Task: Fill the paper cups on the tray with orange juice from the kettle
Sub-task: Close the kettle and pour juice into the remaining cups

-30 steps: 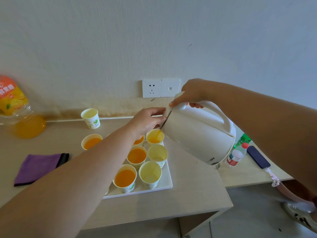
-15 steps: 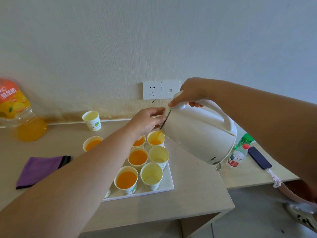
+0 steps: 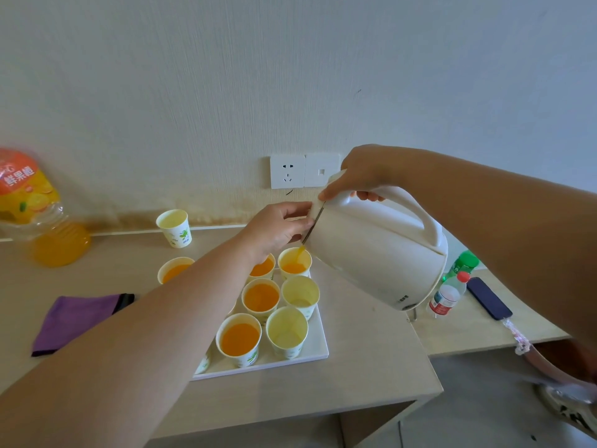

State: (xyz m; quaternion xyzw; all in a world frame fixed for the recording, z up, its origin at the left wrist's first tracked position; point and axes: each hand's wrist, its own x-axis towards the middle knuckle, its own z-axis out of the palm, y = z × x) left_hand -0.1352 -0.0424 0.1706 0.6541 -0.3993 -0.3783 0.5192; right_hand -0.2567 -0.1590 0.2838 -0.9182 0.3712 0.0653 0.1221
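The right hand's fingers point(image 3: 368, 196) curl round the top of the handle of the white kettle point(image 3: 378, 253), so the right hand point(image 3: 358, 174) grips it and carries its weight. The left hand's fingers point(image 3: 298, 211) pinch the front edge of the kettle's top, just above the spout. The left hand point(image 3: 276, 226) seems to steady the tilt, though it cannot be told whether it also holds the lid.

The kettle hangs tipped forward in the air over the far right corner of the tray point(image 3: 318, 352). A thin stream of orange juice point(image 3: 301, 250) runs from the spout into the far right cup point(image 3: 294, 265), which looks partly filled.

The kettle is probably a stiff, smooth plastic shell whose weight shifts as the juice moves inside. The handle is the sound place to hold it, with a second hand near the spout for aim. The paper cups are light and soft-walled, and the spout could easily knock one over.

On the tray, the far middle cup point(image 3: 263, 270), the middle cup point(image 3: 261, 297) and the near left cup point(image 3: 239, 339) hold juice close to the brim. The middle right cup point(image 3: 300, 294) and the near right cup point(image 3: 287, 331) are empty. Another filled cup point(image 3: 174, 271) stands left of the forearm, which hides whether it is on the tray. An empty cup point(image 3: 174, 226) stands on the bench point(image 3: 371, 367) near the wall.
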